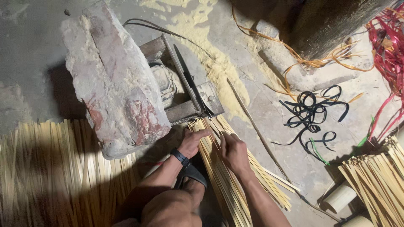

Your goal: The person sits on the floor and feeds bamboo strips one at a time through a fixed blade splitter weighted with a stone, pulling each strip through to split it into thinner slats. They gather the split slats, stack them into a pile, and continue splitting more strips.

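Note:
My left hand, with a dark watch on its wrist, rests flat with fingers spread on a bundle of thin bamboo strips lying on the floor. My right hand pinches some of those strips near their far ends. The strip ends sit right at a metal blade fixture, which is set against a large rough stone block. My knee and a dark sandal show below the left wrist.
A wide pile of bamboo strips lies at the left, another bundle at the right beside short bamboo tube sections. Black plastic strapping, red strips and sawdust cover the concrete floor.

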